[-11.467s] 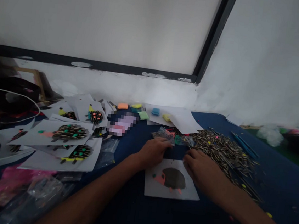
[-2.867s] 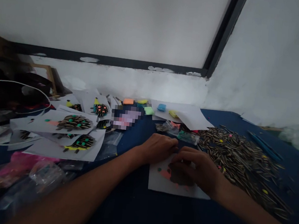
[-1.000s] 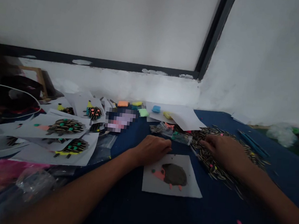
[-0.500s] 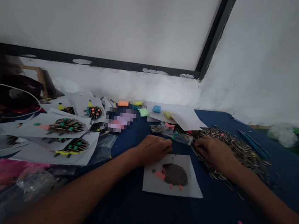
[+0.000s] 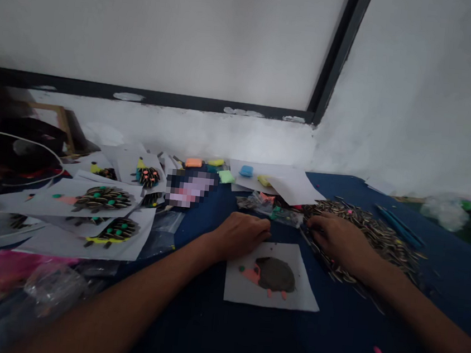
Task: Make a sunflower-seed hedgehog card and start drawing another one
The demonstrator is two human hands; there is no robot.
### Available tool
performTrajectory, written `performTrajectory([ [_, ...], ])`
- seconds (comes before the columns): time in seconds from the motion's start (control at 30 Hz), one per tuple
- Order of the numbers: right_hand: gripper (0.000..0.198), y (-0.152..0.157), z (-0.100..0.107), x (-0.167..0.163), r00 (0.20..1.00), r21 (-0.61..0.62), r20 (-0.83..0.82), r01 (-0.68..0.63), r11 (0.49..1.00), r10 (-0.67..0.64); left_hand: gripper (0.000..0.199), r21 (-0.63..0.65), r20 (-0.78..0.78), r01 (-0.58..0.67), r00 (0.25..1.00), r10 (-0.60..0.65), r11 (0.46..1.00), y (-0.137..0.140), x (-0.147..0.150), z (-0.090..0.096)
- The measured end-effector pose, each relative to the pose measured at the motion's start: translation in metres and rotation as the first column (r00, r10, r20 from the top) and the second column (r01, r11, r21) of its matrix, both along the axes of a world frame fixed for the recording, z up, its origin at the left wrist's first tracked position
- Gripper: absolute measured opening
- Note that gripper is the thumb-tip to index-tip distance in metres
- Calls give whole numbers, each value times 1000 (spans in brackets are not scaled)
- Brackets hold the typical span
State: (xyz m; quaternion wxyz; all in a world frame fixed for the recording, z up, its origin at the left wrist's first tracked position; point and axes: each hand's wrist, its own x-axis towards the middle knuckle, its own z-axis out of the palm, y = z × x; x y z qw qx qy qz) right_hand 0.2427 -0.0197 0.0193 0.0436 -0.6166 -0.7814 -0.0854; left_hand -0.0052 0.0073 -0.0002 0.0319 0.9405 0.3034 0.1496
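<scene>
A white paper sheet point(image 5: 236, 291) lies flat on the blue table in front of me. On it is a clay hedgehog point(image 5: 278, 275) with a smooth dark body, pink face and feet, and a green nose. My left hand point(image 5: 243, 235) rests curled at the sheet's upper left edge; its fingertips are bent under, and I cannot make out anything in them. At the left edge of the sunflower seed pile point(image 5: 381, 234), my right hand point(image 5: 334, 237) reaches in with fingers bent together. Whatever its fingertips pinch is hidden.
Finished seed-covered hedgehog pictures point(image 5: 104, 199) are stacked at the left. Plastic bags point(image 5: 55, 287) lie in front of them. Clay packs point(image 5: 226, 176) and paper sheets point(image 5: 301, 188) are along the wall. Blue tweezers point(image 5: 401, 225) lie beyond the seeds, a pink piece point(image 5: 377, 351) nearer me.
Almost nothing differs. Both hands keep their places, and the whole view has shifted very slightly.
</scene>
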Motion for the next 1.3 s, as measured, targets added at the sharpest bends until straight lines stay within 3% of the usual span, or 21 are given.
performTrajectory([
  [0.23, 29, -5, 21, 0, 986, 23, -161, -31, 999, 35, 22, -17, -1, -3, 1000, 3, 1000, 0, 1, 1],
  [0.37, 25, -19, 29, -19, 854, -179, -514, -199, 963, 81, 21, 0, -6, -13, 1000, 13, 1000, 1, 1, 0],
  [0.43, 19, -25, 27, -30, 803, -237, -594, -243, 941, 58, 19, 14, -1, -11, 1000, 11, 1000, 1, 1, -1],
  [0.53, 17, -30, 17, -43, 820, -213, -569, -223, 951, 65, 18, 13, 1, -9, 1000, 9, 1000, 2, 0, -2],
  [0.73, 21, -29, -2, -49, 858, -70, -435, -335, 940, 274, 19, -1, 7, -13, 1000, 13, 1000, 2, 0, -3],
  [1.07, 19, -32, 8, -47, 904, -78, -328, -314, 946, 273, 18, 5, 12, -9, 1000, 9, 1000, 2, 1, -2],
  [1.3, 17, -41, 14, -54, 830, -59, -445, -402, 914, 337, 19, 2, 10, -10, 1000, 9, 1000, 3, 1, -3],
])
